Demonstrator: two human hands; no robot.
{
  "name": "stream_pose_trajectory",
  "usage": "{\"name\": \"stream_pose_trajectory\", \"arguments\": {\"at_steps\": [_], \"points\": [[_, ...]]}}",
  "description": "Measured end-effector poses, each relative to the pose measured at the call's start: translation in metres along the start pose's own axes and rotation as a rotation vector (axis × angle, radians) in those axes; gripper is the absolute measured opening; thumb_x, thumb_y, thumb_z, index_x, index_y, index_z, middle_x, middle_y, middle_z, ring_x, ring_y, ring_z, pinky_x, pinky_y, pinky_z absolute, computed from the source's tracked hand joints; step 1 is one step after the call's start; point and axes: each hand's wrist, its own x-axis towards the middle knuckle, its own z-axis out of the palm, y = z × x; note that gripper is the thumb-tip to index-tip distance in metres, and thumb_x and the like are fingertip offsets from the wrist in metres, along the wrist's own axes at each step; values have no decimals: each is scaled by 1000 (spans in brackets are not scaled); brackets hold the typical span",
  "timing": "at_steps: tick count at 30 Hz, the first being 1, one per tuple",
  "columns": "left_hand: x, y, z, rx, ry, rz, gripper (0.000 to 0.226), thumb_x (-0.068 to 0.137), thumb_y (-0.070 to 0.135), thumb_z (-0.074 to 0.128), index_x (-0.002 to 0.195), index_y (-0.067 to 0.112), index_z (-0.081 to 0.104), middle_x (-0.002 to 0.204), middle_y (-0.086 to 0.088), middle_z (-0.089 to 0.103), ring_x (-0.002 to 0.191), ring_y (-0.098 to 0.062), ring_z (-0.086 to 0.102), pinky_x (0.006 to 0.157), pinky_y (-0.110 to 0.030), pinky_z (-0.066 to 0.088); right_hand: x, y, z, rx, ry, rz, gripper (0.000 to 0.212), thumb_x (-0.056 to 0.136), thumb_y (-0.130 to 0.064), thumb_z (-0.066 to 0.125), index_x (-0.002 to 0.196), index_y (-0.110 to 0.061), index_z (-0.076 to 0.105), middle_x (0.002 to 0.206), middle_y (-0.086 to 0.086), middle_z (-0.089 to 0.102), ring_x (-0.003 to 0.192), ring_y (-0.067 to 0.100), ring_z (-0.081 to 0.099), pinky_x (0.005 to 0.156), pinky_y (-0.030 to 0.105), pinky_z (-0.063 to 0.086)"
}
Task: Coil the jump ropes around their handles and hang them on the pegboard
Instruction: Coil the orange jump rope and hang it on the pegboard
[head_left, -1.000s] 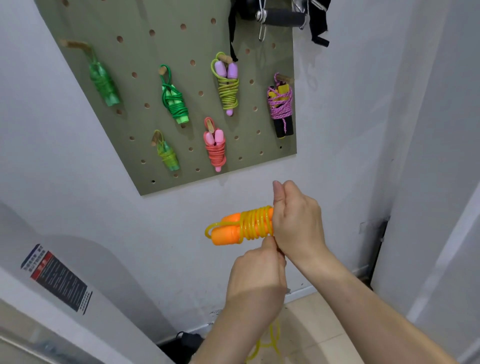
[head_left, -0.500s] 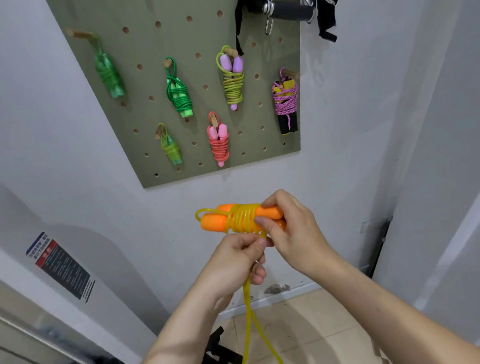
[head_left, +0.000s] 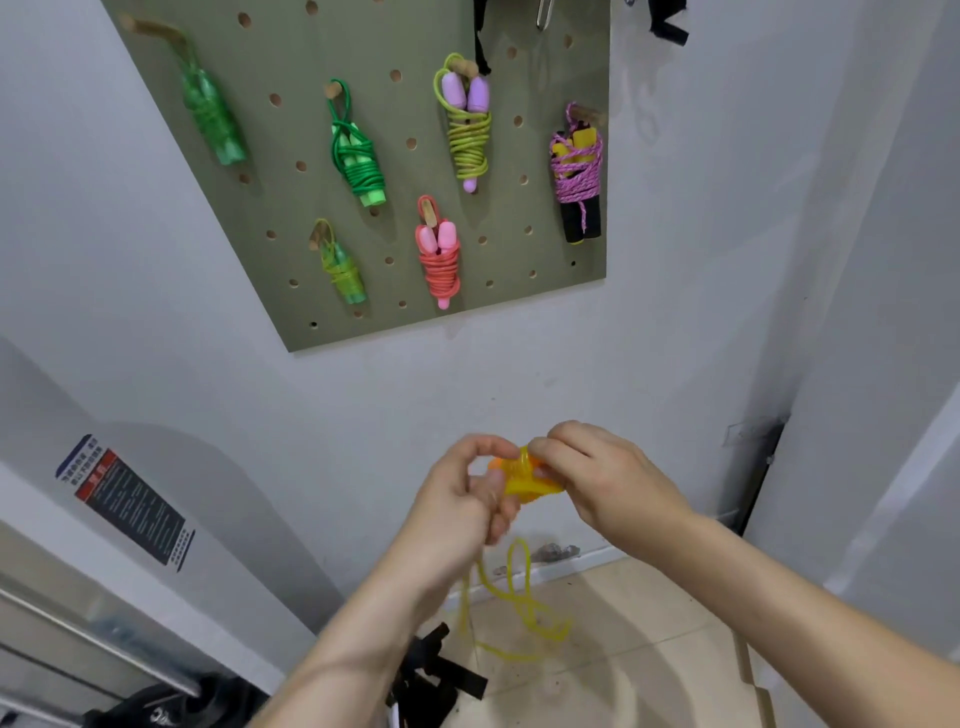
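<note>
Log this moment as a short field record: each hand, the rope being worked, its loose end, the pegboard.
left hand: grips the orange-handled yellow translucent jump rope
right hand: pinches the other end of the coil
loose tail: hangs in loops from under the left hand toward the beige tiled floor
board: olive-green pegboard on the wall, six coiled ropes on pegs, among them a coral rope with pink handles
step left: finish coiling, then hang

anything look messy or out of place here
Only the yellow jump rope: its loose end hangs tangled to the floor below the left hand and right hand, not yet coiled. The ropes on the pegboard hang tidily.
</note>
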Motion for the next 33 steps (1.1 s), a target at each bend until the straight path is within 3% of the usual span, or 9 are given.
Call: {"name": "stream_pose_trajectory", "arguments": {"at_steps": [3,8,14,17,20,22,24,27,33], "points": [[8,18,-17,87,-142,-33,16,90,11,62,104,17,60,50,6,44,42,-7,38,43,-16,32,-3,-4,-10,44,-101,2,19,96,-24,42,109,-17,54,88,3,55,68,22,54,56,27,43],[20,30,-28,671,-154,314,22,66,30,85,82,35,70,56,11,53,52,-3,42,56,-20,36,-2,-12,-33,281,-241,136,22,97,-35,44,112,-22,55,88,-11,54,77,5,50,69,18,39],[33,32,-35,312,-293,210,6,79,20,73,75,17,75,60,5,68,51,-7,53,55,-19,45,16,-24,-66,904,-255,400,12,88,-23,56,97,-17,62,74,0,59,59,14,54,54,25,46],[35,18,-27,-77,-373,138,40,63,45,81,77,8,74,64,-3,67,53,-12,60,52,-22,50,24,-28,-72,1101,-183,456,10,88,-19,57,93,-12,64,68,-4,60,53,12,54,50,21,45],[32,4,-7,-517,-331,70,59,46,39,91,87,8,62,70,-19,67,51,-22,65,41,-21,46,29,-33,-65,1307,-44,539,12,89,-18,62,91,-7,62,65,-1,60,48,11,52,45,19,44],[25,0,9,-553,-192,102,38,58,27,79,84,11,57,67,-17,62,43,-15,52,39,-18,35,34,-37,-56,1409,77,614,9,91,-13,55,91,-4,59,63,0,59,43,8,50,42,17,42],[21,-2,23,-448,9,120,7,70,22,61,68,16,64,62,-10,57,41,-13,42,41,-22,32,39,-40,-47,1426,202,688,10,94,-6,50,90,-4,58,64,2,58,39,7,49,40,16,41],[18,-10,33,-337,178,120,18,88,10,55,74,13,65,66,-7,59,44,-15,46,45,-24,39,46,-40,-35,1308,349,771,11,98,-6,48,90,-7,55,71,5,59,41,8,50,42,18,43],[9,-23,29,634,30,218,24,97,29,42,120,31,51,87,6,67,72,-18,63,72,-36,50,40,-23,-6,556,329,731,7,95,-15,55,90,-19,56,78,-3,60,70,16,57,65,29,47]]}}
